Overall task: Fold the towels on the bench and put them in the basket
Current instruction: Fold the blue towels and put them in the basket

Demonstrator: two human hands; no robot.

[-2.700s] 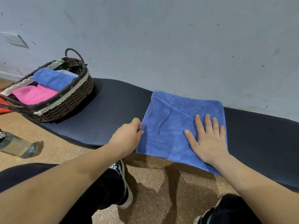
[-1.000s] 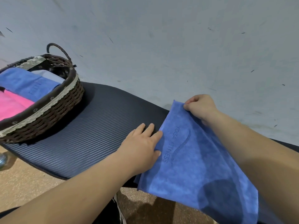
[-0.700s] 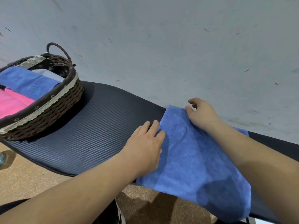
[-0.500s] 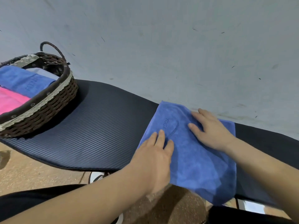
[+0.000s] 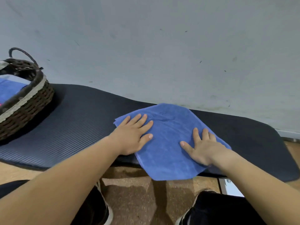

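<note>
Folded blue cloth towel [image 5: 168, 143] is pressed onto the dark ribbed table [image 5: 78, 120] by the left hand [image 5: 133, 135] and right hand [image 5: 204, 150], fingers straight; its near corner overhangs the edge.

A scuffed pale grey wall [image 5: 162, 46] stands above a speckled brown floor [image 5: 134, 200], possibly cork.

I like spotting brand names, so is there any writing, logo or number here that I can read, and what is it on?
No text can be read in this view.
Blue towel: a faint pressed-in mark near its far edge, too blurred to read.
Basket: no lettering shows.
Bench: no lettering shows.
Wall: only small dark specks, no signs.
</note>
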